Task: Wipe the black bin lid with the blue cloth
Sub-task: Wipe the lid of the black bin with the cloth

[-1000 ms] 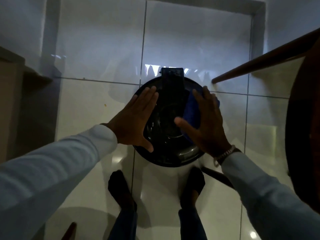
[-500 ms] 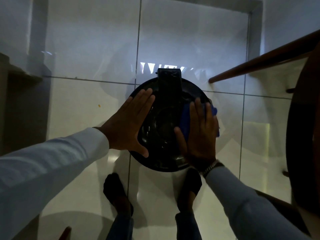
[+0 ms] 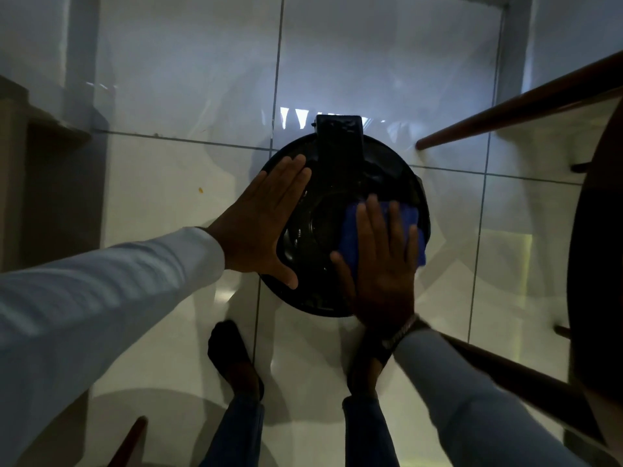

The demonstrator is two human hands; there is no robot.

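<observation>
The black bin lid (image 3: 337, 210) sits closed on its bin, on the tiled floor (image 3: 168, 180) directly ahead of the person's feet; all positions below are given from this lid. At the lid's left rim, the left hand (image 3: 259, 227) lies flat, fingers (image 3: 290, 176) extended and together, thumb spread along the near-left edge; it grips nothing and appears to be steadying the lid. The hinge block (image 3: 338, 136) stands at the lid's far edge. On the lid's right half, the right hand (image 3: 384, 264) presses the blue cloth (image 3: 350, 230) flat to the surface; its fingers (image 3: 374, 217) are extended over the cloth rather than curled round it, and the cloth shows beyond the fingertips and at either side of the hand. A wooden chair leg (image 3: 505, 109) stands off the lid's far-right side. Judgement: wiping is under way, with the right half currently covered. The centre recess, hinge area and left rim under the bracing hand cannot be confirmed clean in this dim light and likely remain.
</observation>
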